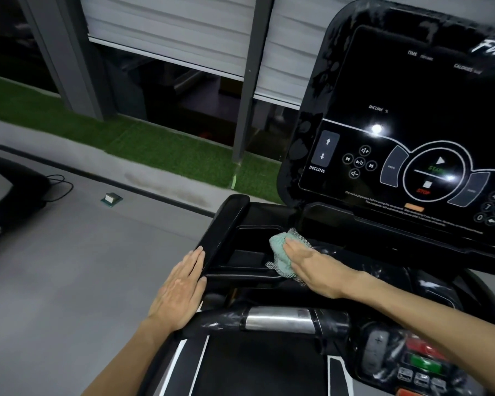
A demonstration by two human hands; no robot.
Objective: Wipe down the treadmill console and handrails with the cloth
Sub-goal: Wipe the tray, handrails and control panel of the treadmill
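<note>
Cloth (282, 251), pale green with a mesh layer bunched round it, lies on the right edge of the tray (247, 257) sunk into the black console (312, 90), below its near left corner. Right hand (315, 265) lies flat on top of it, palm down. Its fingers (296, 247) are straight and close together, pressing on the cloth rather than curling round it, and the cloth pokes out past the fingertips to the left.

Left hand (180, 287) is also flat and holds nothing. Its fingers (193, 262) are straight and together, laid against the outer left side of the raised ridge (226, 232) that borders the tray.

Just near of both hands runs the handrail (277, 320), a black crossbar with a silver sleeve; the left wrist sits at its left end. The screen (406, 104) is dark, with white labels for time, calories and incline, an incline rocker, media keys, a round start-stop dial and a keypad at the right edge. Smears show on the glossy frame. Near right, a lower panel carries red and green buttons (423, 355).

Left of the console is grey floor (69, 267), with a small box (111, 199) and a black cable (59, 185) on it. Beyond that, a strip of green turf (155, 150) runs along a window with a white blind (169, 24).
</note>
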